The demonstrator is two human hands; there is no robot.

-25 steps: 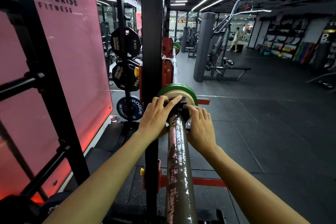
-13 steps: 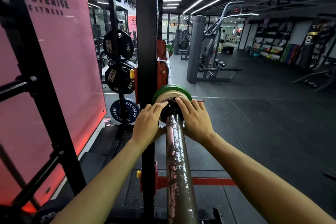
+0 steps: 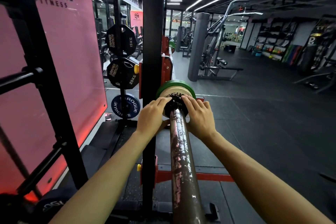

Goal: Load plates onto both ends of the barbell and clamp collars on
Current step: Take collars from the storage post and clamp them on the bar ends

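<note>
Barbell sleeve [image 3: 181, 154], loaded: tan plate [image 3: 172, 92], green plate [image 3: 174, 83] behind
Left hand [image 3: 151, 114] and right hand [image 3: 201, 117]: grip curled round black collar [image 3: 175, 104] against tan plate

Bare forearms — no sleeves, no gloves

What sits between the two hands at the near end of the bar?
In the head view, the black collar on the worn brown barbell sleeve lies between the left hand and right hand.

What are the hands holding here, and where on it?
Both hands, left hand and right hand, grip the black collar on the barbell sleeve, one on each side.
</note>
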